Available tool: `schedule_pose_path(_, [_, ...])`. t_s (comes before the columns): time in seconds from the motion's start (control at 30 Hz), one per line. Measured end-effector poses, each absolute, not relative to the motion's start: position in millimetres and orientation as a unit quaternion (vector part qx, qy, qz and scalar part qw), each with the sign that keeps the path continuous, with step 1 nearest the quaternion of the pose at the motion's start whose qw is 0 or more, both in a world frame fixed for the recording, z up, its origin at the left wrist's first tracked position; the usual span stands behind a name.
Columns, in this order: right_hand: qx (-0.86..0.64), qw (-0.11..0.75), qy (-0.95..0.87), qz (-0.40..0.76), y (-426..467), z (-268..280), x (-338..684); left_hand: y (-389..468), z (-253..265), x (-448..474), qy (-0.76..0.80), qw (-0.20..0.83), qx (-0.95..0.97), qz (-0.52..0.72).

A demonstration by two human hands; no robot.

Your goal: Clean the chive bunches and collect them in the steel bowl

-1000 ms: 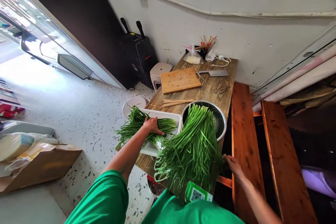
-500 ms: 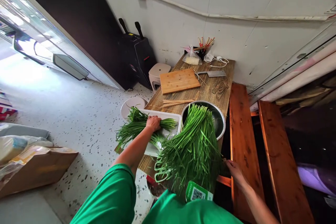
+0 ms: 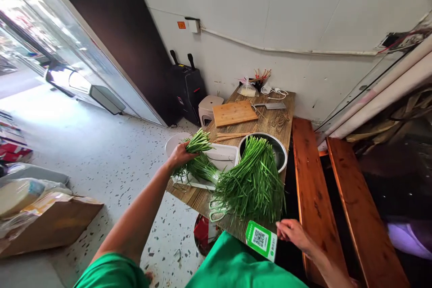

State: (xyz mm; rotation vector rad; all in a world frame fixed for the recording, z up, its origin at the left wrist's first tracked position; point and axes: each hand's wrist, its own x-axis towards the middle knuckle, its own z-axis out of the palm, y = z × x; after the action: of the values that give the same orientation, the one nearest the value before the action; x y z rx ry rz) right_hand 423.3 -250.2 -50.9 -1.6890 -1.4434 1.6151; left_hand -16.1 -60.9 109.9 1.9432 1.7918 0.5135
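Note:
My left hand (image 3: 180, 155) is closed round a bunch of garlic chives (image 3: 200, 141), raised over a white plastic tray (image 3: 227, 154); the pale cut ends point up and to the right. More chives (image 3: 204, 168) lie in the tray below. A large heap of chives (image 3: 254, 180) leans over the rim of a steel bowl (image 3: 281, 155), its leaves spreading across the table towards me. Low on the right, my right hand (image 3: 293, 232) has its fingers curled in a pinch, beside a green QR-code card (image 3: 261, 239). What it pinches, if anything, is too small to make out.
Pale-handled scissors (image 3: 218, 210) lie at the table's near edge. Farther back on the wooden table (image 3: 270, 121) are thin sticks (image 3: 232, 135), a cutting board (image 3: 235, 114) and a cleaver (image 3: 275, 106). Wooden benches (image 3: 312, 189) stand at the right, a stool (image 3: 211, 104) behind.
My left hand has lifted a bunch of chives out of the tray and moved left. My right hand has come slightly left and lower, nearer the card. The view has tilted up.

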Motion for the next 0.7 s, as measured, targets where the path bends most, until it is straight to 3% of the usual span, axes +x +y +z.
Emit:
schedule_pose_path(0.13, [-0.499, 0.112, -0.637, 0.578, -278, -27, 342, -150, 134, -48, 0.629, 0.335, 0.648, 0.27])
schedule_pose_path(0.2, [-0.426, 0.084, -0.701, 0.565, -284, -9, 295, -199, 130, -59, 0.593, 0.441, 0.602, 0.302])
schedule_pose_path(0.3, [-0.349, 0.136, -0.783, 0.497, -282, 22, 226, -265, 100, -65, 0.492, 0.622, 0.504, 0.342])
schedule_pose_path(0.4, [-0.338, 0.173, -0.705, 0.599, -276, 44, 163, -319, 54, -58, 0.376, 0.754, 0.392, 0.37])
schedule_pose_path(0.53, [-0.299, 0.155, -0.553, 0.762, -285, 45, 108, -372, -1, -42, 0.246, 0.848, 0.274, 0.38])
schedule_pose_path(0.7, [-0.356, 0.197, -0.444, 0.798, -314, 26, 92, -417, -28, -25, 0.157, 0.854, 0.151, 0.472])
